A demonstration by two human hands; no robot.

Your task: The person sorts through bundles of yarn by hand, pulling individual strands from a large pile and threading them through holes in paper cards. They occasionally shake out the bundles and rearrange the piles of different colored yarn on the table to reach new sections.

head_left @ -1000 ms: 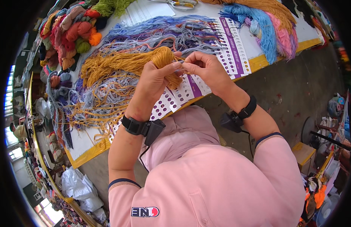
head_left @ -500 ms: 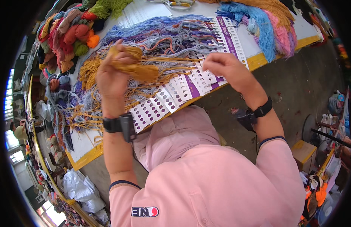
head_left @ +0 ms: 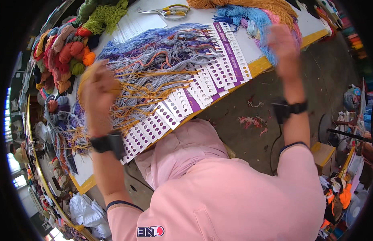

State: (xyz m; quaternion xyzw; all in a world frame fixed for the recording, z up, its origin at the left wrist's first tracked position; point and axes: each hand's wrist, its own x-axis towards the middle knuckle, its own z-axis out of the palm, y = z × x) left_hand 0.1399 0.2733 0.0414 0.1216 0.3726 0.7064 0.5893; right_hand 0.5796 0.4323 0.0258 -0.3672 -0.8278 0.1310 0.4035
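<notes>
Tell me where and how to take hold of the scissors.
Best by the looped handles, probably coming down from the near right. The scissors lie flat, blades pointing left and handles right, so this keeps the hands off the blades. Orange yarn lies close beyond the handles; avoid catching it.

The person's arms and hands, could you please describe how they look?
The left hand and right hand are bare and blurred. Each wrist wears a black strap with a boxy black device and thin dark cable. Short pink sleeves end in navy trim.
</notes>
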